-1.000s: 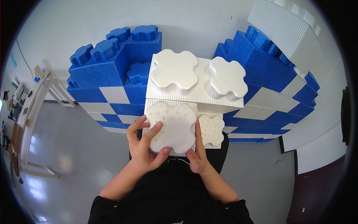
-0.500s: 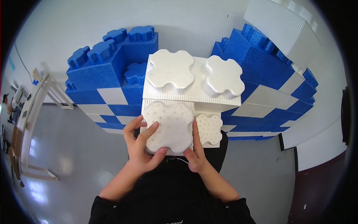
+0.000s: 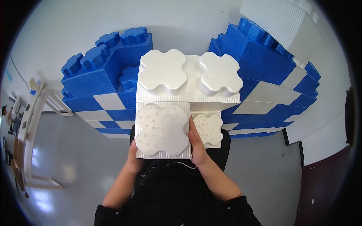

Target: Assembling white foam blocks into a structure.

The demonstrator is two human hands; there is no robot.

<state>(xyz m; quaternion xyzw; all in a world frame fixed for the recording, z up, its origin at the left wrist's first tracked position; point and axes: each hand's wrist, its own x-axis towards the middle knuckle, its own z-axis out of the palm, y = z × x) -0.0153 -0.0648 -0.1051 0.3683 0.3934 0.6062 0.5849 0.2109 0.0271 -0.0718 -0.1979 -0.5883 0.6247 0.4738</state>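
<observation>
A white foam building block with one large dimpled stud on top is in front of me, between my hands. My left hand is pressed to its left side near the front corner, its fingers partly hidden by the block. Along the right side lies my right hand, fingers pointing away from me and pressed to the wall. Touching the block's far edge is a longer white block with two smooth studs. Lower down, just right of my right hand, shows another white block with a dimpled stud.
Stacked blue and white blocks form walls at the left and right. A white block rests tilted atop the right stack. At the far left stands a white table on the grey floor.
My left hand has left the top of the dimpled stud and now lies against the block's left side. My right thumb has moved off the front corner. The view has shifted slightly.
</observation>
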